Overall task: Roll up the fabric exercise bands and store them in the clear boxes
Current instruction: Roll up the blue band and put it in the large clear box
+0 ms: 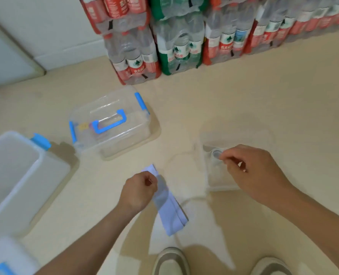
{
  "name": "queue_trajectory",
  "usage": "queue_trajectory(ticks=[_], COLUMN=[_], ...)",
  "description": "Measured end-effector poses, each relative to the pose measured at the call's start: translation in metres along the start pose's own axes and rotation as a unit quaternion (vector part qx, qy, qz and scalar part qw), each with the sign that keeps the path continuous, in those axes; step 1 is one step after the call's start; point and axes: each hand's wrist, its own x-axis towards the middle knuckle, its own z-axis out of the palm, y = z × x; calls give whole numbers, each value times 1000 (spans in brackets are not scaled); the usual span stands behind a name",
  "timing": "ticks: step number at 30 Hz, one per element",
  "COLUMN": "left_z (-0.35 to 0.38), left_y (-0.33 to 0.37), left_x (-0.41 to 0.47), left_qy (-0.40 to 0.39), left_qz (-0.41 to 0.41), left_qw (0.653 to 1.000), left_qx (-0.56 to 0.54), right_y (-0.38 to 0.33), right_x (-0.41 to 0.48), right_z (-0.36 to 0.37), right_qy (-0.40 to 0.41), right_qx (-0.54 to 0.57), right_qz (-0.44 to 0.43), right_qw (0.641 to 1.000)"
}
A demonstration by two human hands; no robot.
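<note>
Two hands, two different jobs, so here's how it looked. Left hand (139, 190) was closed into a loose fist and pinching the top end of a pale lilac fabric band (170, 211), which hung flat and folded, slanting down toward the shoes (171, 261), clear of the floor (184, 100).

Right hand (252, 167) was reaching into a small open clear box (214, 181) sitting on the floor just right of that band. Its fingertips were bunched in a pinch on a little greyish rolled band (216, 154) at the box's far end. Pretty blurry there, so I couldn't tell if the roll touched the bottom.

Further left on the floor sat a closed clear box (115, 143) with a blue handle (109, 124) and blue latches. A bigger lidless tub (9, 165) sat at the left edge. Shrink-wrapped water bottle packs (176, 46) were stacked along the floor's far edge by the wall.
</note>
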Motion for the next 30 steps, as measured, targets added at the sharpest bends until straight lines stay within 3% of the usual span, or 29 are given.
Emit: queue_trajectory(ticks=[4,6,10,12,14,16,18,21,24,30], left_z=[37,69,98,83,54,11,-43,-132,-209,-298], left_y=[-36,-37,-33,-32,-28,-16,2,36,70,117], left_x=[-41,-60,-51,-33,-22,-25,-43,-90,-149,-284], left_qy=[-68,-114,-70,-75,-84,-108,-144,-179,-166,-70], left_qz=[106,158,162,118,64,18,36,121,180,288], left_qw=[981,960,953,976,994,982,952,917,892,876], left_qx=[146,203,248,164,9,-155,-267,-336,-379,-381], right_y=[-26,-30,-20,-13,-13,-25,-51,-110,-185,-323], right_x=[-22,-31,-52,-61,-61,-53,-44,-36,-43,-110], right_z=[33,51,74,70,57,35,10,-33,-80,-151], right_qy=[-117,-193,-315,-339,-342,-323,-292,-261,-246,-273], right_qx=[16,32,65,41,45,78,122,132,111,249], right_qz=[-20,20,133,148,168,179,172,83,-24,-175], right_qw=[993,981,937,928,923,926,933,953,963,913])
